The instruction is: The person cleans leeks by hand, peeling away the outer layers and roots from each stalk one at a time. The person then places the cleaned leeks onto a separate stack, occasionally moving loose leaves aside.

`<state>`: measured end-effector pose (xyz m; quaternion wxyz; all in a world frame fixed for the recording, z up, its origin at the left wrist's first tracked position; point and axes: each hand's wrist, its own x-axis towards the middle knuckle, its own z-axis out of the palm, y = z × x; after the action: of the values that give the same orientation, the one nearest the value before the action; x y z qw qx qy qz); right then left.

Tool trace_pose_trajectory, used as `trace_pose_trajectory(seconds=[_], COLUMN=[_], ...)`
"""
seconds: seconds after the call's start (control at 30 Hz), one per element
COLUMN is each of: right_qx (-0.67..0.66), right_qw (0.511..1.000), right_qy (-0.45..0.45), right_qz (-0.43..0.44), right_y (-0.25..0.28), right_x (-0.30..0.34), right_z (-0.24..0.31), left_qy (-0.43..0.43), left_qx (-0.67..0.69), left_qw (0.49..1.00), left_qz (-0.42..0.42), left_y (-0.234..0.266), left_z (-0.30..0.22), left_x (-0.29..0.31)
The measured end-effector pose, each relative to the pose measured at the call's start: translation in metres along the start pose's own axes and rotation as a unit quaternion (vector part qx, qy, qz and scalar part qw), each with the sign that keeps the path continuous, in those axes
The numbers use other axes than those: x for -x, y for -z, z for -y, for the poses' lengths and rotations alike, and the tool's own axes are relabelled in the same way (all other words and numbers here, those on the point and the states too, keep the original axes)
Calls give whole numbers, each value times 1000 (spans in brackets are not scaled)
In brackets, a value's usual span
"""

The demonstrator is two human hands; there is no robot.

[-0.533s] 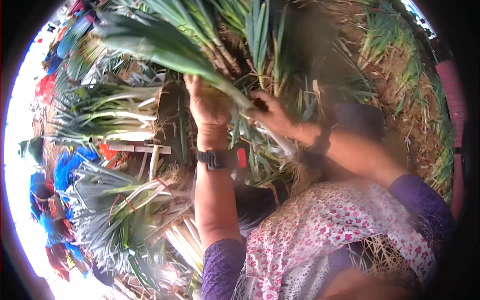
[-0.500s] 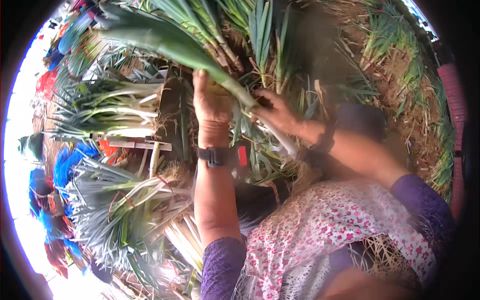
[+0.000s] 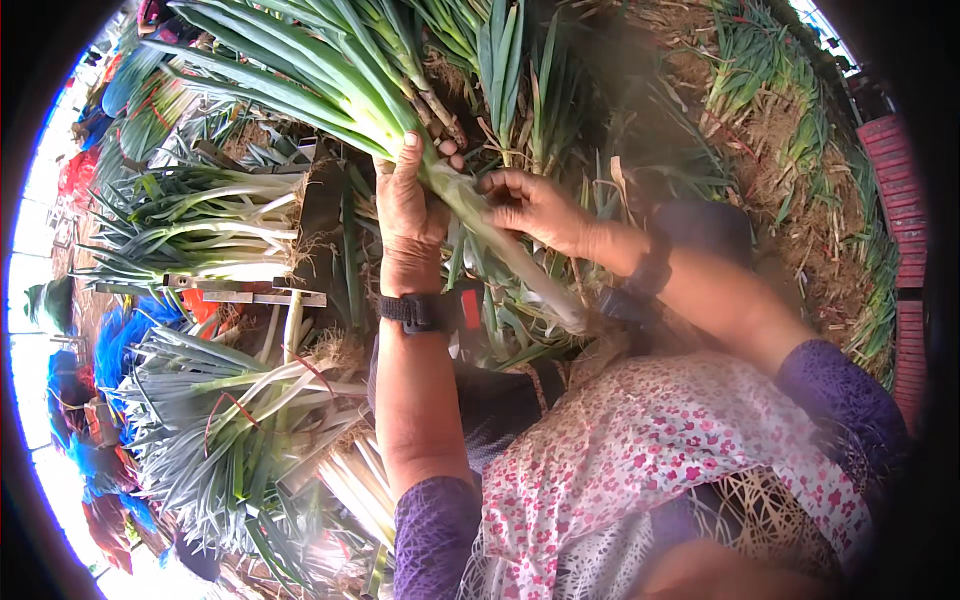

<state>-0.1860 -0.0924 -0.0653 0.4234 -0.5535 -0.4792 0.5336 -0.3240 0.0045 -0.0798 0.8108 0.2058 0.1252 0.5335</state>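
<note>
A long green onion (image 3: 525, 268) slants across the middle, its fanned green leaves toward the upper left and its pale stem and roots toward my lap. My left hand (image 3: 412, 200) is closed around it where the leaves join the stem, thumb on top. Just below that, my right hand (image 3: 540, 212) has its fingers bent and pinched against the stem's outer skin, which looks ragged there. Whether a loose strip of skin lies between those fingertips is too small to tell.
Trimmed green onions (image 3: 225, 225) lie stacked on a rack at the left, white ends facing me. Below them rests a tied bundle (image 3: 215, 400). Untrimmed green onions (image 3: 505, 80) stand ahead. Leaf scraps and soil (image 3: 780, 150) cover the ground at right, beside a red slatted edge (image 3: 893, 190).
The green onion's leaves, smeared by motion before, are now sharp and spread apart. My right hand has moved slightly up the stem, nearer my left hand. Both hands keep hold of it.
</note>
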Motion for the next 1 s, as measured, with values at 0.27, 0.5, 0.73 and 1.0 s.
trace_pose_trajectory(seconds=[0.27,0.5,0.73,1.0], right_qx=[150,-85,347,416], right_qw=[984,981,923,883], right_qy=[89,64,-31,-14], right_qz=[34,162,160,218], right_y=[-4,-13,97,128], right_x=[0,36,148,186], right_z=[-2,5,2,41], left_qy=[-30,-114,-142,-174], left_qx=[-10,-50,25,-8], left_qw=[999,988,963,930], left_qz=[-16,-93,-227,-323], left_y=[6,30,93,44], left_z=[2,-16,-37,-21], left_x=[6,-2,22,75])
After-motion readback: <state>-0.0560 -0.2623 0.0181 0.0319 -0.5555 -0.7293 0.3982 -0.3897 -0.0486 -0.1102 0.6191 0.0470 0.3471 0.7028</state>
